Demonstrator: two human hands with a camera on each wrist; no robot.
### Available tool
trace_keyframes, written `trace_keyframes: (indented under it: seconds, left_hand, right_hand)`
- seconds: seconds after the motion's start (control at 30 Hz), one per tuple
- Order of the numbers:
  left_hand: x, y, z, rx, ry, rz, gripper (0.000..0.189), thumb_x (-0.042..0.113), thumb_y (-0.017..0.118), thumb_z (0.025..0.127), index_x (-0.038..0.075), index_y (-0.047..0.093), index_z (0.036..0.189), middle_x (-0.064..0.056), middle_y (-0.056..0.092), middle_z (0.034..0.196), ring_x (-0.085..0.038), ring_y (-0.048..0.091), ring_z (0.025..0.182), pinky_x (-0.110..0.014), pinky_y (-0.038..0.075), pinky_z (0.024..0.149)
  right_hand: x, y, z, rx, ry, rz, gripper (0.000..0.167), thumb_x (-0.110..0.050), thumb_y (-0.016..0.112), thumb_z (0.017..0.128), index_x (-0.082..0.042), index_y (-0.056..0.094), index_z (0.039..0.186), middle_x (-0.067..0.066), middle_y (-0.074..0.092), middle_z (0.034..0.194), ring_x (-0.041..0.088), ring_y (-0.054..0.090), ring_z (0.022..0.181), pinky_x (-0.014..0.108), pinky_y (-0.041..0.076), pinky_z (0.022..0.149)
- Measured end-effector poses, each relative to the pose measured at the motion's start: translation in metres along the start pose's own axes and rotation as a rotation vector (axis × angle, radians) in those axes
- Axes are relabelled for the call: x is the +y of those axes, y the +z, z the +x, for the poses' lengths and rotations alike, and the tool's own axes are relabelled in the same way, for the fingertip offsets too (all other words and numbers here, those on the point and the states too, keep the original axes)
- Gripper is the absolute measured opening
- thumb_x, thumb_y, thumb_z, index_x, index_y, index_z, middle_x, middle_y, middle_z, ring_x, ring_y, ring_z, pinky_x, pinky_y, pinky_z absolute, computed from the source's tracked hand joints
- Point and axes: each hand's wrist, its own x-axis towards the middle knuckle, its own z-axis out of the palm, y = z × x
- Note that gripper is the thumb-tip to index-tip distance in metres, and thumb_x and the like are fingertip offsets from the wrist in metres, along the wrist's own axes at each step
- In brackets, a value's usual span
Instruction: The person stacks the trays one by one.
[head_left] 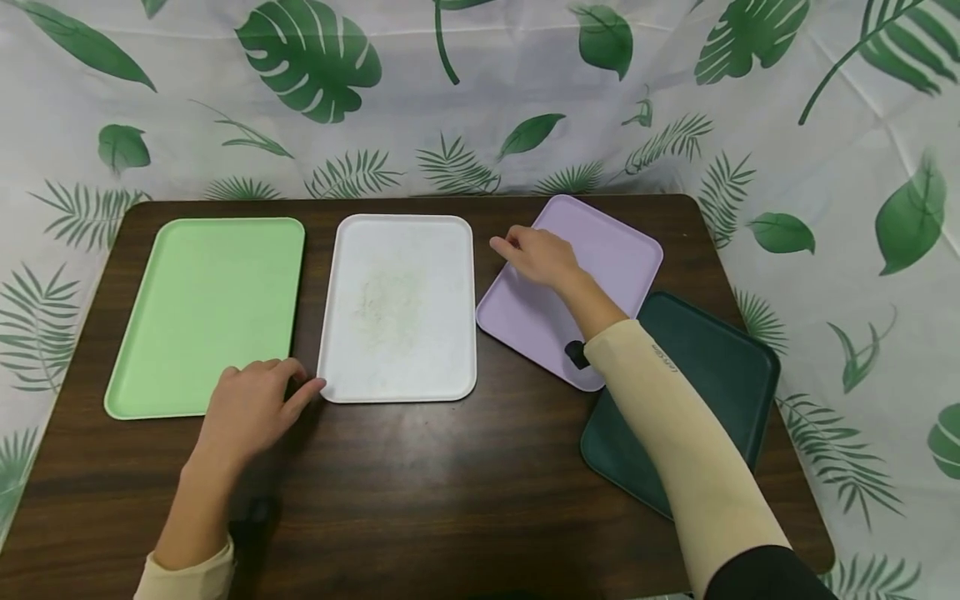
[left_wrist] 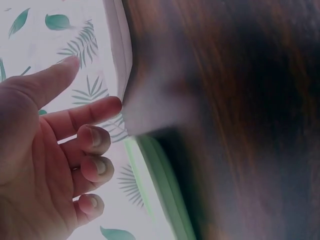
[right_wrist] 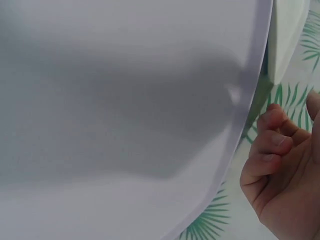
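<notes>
My left hand (head_left: 247, 410) hovers by the lower right corner of a light green tray (head_left: 213, 308), its thumb at the lower left corner of a white tray (head_left: 401, 350). In the left wrist view nothing lies between its loosely bent fingers (left_wrist: 82, 112). Over the upper left edge of a tilted purple tray (head_left: 600, 250) is my right hand (head_left: 538, 254). The right wrist view shows its fingers (right_wrist: 267, 150) loosely curled and holding nothing, beside the purple tray's rim (right_wrist: 250, 95). My forearm crosses the purple tray and a dark green tray (head_left: 712, 383), hiding parts of both.
All the trays lie on a dark brown wooden table (head_left: 420, 500). The dark green tray sits at an angle at the right, meeting the purple one. A white cloth (head_left: 465, 100) with green leaf prints hangs behind the table and surrounds its sides.
</notes>
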Motion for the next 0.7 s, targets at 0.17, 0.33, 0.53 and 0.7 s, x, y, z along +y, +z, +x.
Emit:
trace_keyframes:
  seconds: [0.17, 0.33, 0.53, 0.7]
  left_hand:
    - [0.001, 0.002, 0.001, -0.017, -0.005, 0.008, 0.029, 0.037, 0.071, 0.087, 0.008, 0.068, 0.083, -0.003, 0.061, 0.066, -0.026, 0.056, 0.058, -0.040, 0.033, 0.051]
    - [0.002, 0.003, 0.001, -0.072, -0.032, 0.013, 0.030, 0.036, 0.071, 0.088, 0.007, 0.067, 0.085, -0.003, 0.061, 0.065, -0.024, 0.055, 0.057, -0.040, 0.033, 0.051]
    - [0.004, 0.006, 0.005, -0.074, -0.032, 0.021, 0.029, 0.034, 0.072, 0.088, 0.007, 0.066, 0.082, 0.000, 0.056, 0.058, -0.022, 0.051, 0.053, -0.039, 0.030, 0.053]
    - [0.007, 0.008, 0.010, -0.111, -0.036, 0.031, 0.030, 0.035, 0.071, 0.089, 0.007, 0.065, 0.081, 0.000, 0.054, 0.057, -0.022, 0.051, 0.053, -0.039, 0.030, 0.053]
  right_hand:
    - [-0.007, 0.000, 0.015, -0.039, 0.021, -0.036, 0.053, -0.058, 0.035, 0.100, -0.013, 0.061, 0.109, 0.006, 0.065, 0.099, 0.026, 0.058, 0.092, 0.047, 0.045, 0.079]
    - [-0.015, 0.006, 0.028, -0.078, 0.031, -0.076, 0.054, -0.058, 0.032, 0.101, -0.013, 0.060, 0.109, 0.005, 0.062, 0.101, 0.026, 0.057, 0.093, 0.047, 0.045, 0.079]
    - [-0.028, 0.006, 0.039, -0.098, 0.062, -0.097, 0.058, -0.057, 0.029, 0.102, -0.010, 0.059, 0.120, 0.008, 0.063, 0.116, 0.029, 0.058, 0.105, 0.048, 0.045, 0.087]
    - [-0.034, 0.011, 0.045, -0.129, 0.068, -0.126, 0.062, -0.057, 0.029, 0.102, -0.009, 0.056, 0.130, 0.010, 0.060, 0.127, 0.031, 0.055, 0.115, 0.049, 0.043, 0.092]
